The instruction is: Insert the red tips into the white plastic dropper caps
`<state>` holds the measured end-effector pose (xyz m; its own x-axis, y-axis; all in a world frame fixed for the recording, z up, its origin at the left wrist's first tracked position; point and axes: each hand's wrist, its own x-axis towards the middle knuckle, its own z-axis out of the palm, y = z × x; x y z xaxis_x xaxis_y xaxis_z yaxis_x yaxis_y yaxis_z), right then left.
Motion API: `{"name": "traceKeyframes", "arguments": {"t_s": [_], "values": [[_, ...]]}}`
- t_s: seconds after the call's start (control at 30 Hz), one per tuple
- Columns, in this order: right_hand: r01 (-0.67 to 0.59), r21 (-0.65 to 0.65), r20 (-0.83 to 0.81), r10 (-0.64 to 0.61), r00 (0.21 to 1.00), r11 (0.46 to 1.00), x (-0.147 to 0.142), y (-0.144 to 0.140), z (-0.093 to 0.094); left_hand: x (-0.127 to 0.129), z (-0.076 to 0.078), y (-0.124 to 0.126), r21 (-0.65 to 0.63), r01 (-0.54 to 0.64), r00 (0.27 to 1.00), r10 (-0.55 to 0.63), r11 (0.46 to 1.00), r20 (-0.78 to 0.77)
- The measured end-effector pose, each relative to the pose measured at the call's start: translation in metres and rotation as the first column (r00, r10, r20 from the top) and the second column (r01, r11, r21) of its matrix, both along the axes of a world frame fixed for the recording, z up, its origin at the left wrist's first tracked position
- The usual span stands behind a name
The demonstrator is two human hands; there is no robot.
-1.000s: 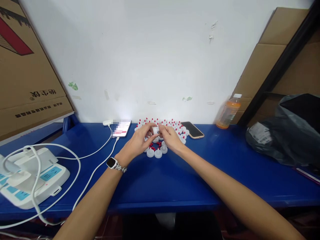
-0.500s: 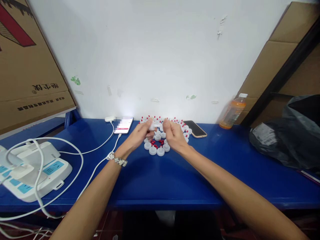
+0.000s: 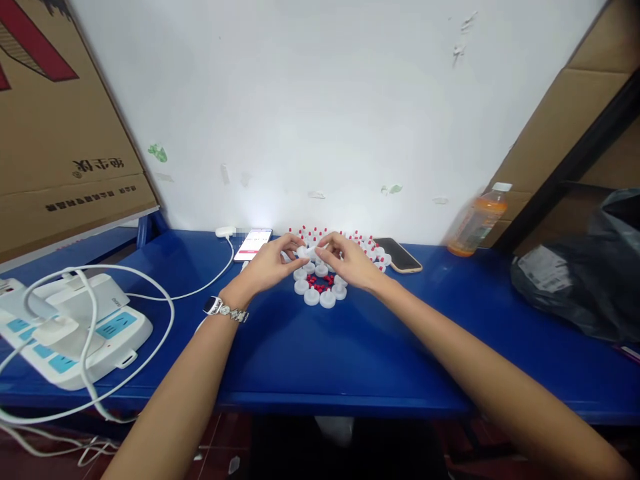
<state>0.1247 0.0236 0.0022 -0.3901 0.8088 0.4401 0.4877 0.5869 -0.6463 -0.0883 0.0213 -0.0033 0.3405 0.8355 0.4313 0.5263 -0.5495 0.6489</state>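
Mid-assembly, frame centre: left hand (image 3: pixel 267 267) and right hand (image 3: pixel 350 262) both pinching one white cap (image 3: pixel 303 252) above cap pile (image 3: pixel 320 288). Next: probably steady, aligned press.

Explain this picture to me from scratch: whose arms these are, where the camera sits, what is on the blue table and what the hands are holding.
There is no machine here. A camera worn on a person's head looks forward and down, so the two bare arms reaching in from below are that person's own. The left hand, with a wristwatch on its wrist, and the right hand meet over a cluster of small white caps mixed with tiny red pieces. Together the fingertips pinch one small white cap. All of this sits on a blue table against a white wall. Also on it: a lit phone on a white cable, a dark phone, an orange drink bottle, a power strip at the left and a black bag at the right.
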Motion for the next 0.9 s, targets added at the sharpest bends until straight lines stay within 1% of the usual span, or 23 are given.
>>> {"name": "traceKeyframes", "arguments": {"t_s": [0.07, 0.1, 0.17, 0.27, 0.33, 0.43, 0.53, 0.6, 0.67, 0.77, 0.9], "values": [[-0.063, -0.012, -0.098, 0.062, 0.993, 0.998, -0.011, 0.006, 0.004, -0.001, 0.000, 0.000, 0.011, -0.027, 1.000, 0.027, 1.000, 0.003], [-0.080, -0.010, -0.121, 0.079, 0.990, 0.997, -0.016, 0.011, 0.007, -0.003, 0.000, 0.000, 0.014, -0.055, 0.998, 0.055, 0.998, -0.004], [-0.065, 0.005, -0.117, 0.065, 0.991, 0.998, -0.026, 0.024, 0.011, -0.009, -0.001, 0.002, 0.030, -0.140, 0.990, 0.141, 0.990, -0.025], [0.009, 0.027, 0.010, -0.009, 1.000, 1.000, -0.036, 0.047, 0.010, -0.019, -0.009, 0.010, 0.081, -0.302, 0.949, 0.308, 0.950, -0.070], [0.020, 0.037, 0.136, -0.024, 0.990, 0.999, -0.040, 0.062, 0.004, -0.023, -0.018, 0.018, 0.117, -0.379, 0.915, 0.391, 0.918, -0.100], [0.001, 0.072, 0.339, -0.025, 0.940, 0.997, -0.043, 0.076, -0.007, -0.023, -0.032, 0.027, 0.109, -0.388, 0.901, 0.402, 0.915, -0.165], [-0.017, 0.098, 0.488, -0.033, 0.872, 0.995, -0.044, 0.080, -0.011, -0.017, -0.041, 0.030, 0.074, -0.414, 0.882, 0.420, 0.907, -0.215], [-0.015, 0.112, 0.537, -0.048, 0.842, 0.994, -0.046, 0.078, -0.008, -0.013, -0.042, 0.030, 0.054, -0.433, 0.868, 0.433, 0.900, -0.243], [0.013, 0.135, 0.547, -0.085, 0.832, 0.991, -0.050, 0.077, -0.003, -0.011, -0.042, 0.028, 0.047, -0.435, 0.863, 0.431, 0.899, -0.265], [0.046, 0.171, 0.574, -0.138, 0.808, 0.984, -0.064, 0.076, 0.004, -0.011, -0.040, 0.026, 0.049, -0.421, 0.868, 0.418, 0.906, -0.269], [-0.003, 0.203, 0.703, -0.143, 0.697, 0.979, -0.086, 0.080, 0.007, -0.015, -0.039, 0.023, 0.021, -0.419, 0.874, 0.410, 0.908, -0.262]]}}
